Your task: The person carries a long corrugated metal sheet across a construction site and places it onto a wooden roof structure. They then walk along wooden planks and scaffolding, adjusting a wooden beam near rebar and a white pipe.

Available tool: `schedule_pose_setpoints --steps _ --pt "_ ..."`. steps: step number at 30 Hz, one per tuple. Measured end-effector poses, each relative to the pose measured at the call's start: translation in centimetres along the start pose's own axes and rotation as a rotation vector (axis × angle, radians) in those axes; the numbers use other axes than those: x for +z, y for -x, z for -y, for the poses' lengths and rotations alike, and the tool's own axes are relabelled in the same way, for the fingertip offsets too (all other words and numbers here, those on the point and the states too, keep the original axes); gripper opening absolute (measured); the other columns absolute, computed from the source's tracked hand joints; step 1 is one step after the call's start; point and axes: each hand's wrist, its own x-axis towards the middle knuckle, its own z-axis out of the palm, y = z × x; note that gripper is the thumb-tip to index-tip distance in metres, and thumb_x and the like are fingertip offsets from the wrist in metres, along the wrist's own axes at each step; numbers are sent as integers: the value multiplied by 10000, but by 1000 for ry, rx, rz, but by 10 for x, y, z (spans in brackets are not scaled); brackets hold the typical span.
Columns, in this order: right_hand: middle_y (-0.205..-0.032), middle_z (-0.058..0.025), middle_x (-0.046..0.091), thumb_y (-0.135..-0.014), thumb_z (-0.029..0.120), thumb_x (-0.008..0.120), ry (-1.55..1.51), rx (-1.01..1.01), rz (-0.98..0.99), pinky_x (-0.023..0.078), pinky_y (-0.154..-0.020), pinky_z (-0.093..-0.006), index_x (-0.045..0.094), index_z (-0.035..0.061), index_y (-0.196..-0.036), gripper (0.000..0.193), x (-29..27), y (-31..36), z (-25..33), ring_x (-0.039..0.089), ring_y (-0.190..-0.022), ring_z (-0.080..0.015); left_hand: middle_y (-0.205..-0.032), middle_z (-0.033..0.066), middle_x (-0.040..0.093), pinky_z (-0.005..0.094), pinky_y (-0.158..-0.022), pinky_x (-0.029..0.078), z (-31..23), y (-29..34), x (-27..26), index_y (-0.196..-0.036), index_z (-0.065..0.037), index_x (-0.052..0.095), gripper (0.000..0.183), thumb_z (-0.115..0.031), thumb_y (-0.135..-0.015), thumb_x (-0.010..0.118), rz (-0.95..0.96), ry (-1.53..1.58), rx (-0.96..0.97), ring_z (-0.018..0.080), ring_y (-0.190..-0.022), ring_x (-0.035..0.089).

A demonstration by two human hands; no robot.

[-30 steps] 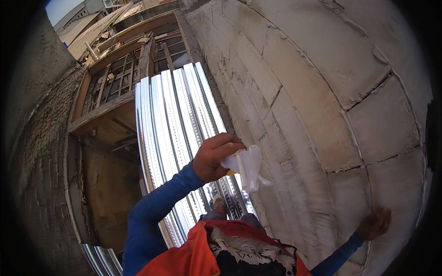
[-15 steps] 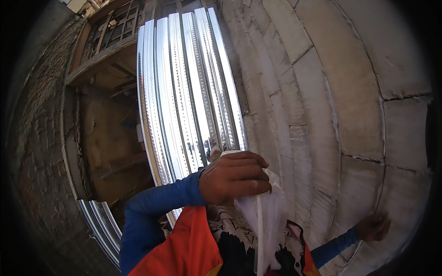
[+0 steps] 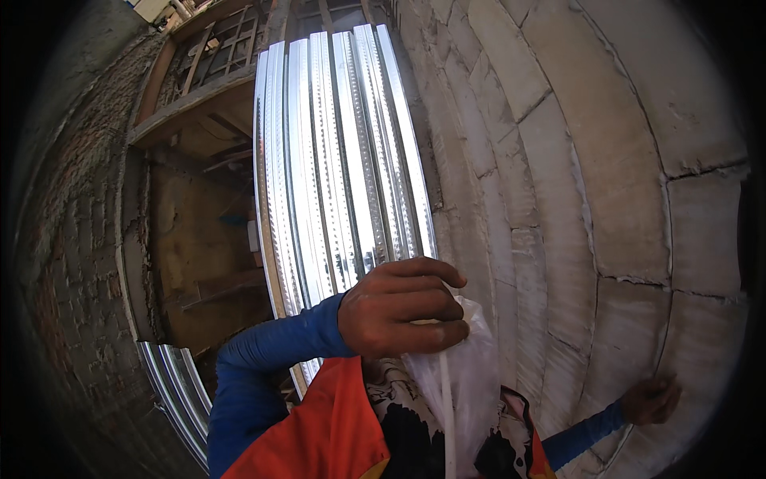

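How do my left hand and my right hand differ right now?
The left hand grips a translucent plastic bag; the right hand shows nothing held. The left hand is near mid-picture; the right hand is far off to the right. Both extend from blue sleeves.

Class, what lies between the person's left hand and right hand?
The head view shows the translucent plastic bag held by the left hand, then block wall up to the right hand.

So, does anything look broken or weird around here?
A little: the block wall on the right has ragged, uneven joints, some dark like cracks, so it looks rough. The see-through plastic at the left hand just looks crumpled.
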Motion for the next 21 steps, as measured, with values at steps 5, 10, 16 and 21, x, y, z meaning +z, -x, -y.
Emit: schedule_pose_setpoints --steps 5,10,16,21 --pt "-1024 -37 660 -940 222 546 -17 25 9 468 -815 -324 613 119 -1088 193 -2 -2 3 635 -959 -201 -703 78 598 388 -786 563 -6 1 0 -771 -3 649 78 -75 -744 659 -48 -56 27 166 -648 616" --pt "-1029 -37 659 -947 211 535 -15 26 22 464 -826 -321 623 120 -1092 192 0 4 -2 633 -968 -200 -695 73 594 378 -782 568 -10 2 -3 -761 -10 643 83 -72 -717 675 -63 -113 33 165 -645 615" --pt "-1033 -54 657 -954 223 529 -52 45 -4 466 -832 -332 624 100 -1091 207 -1 2 -1 630 -973 -214 -683 70 590 358 -754 565 -16 3 -7 -759 -16 635 112 -73 -679 689 -63 -219 20 171 -647 615" --pt "-1031 -67 658 -957 222 521 -91 27 -10 472 -836 -341 629 91 -1082 211 -1 0 1 631 -973 -227 -674 67 586 345 -727 560 -19 2 -8 -758 -18 634 124 -71 -661 691 -91 -265 20 167 -648 611"
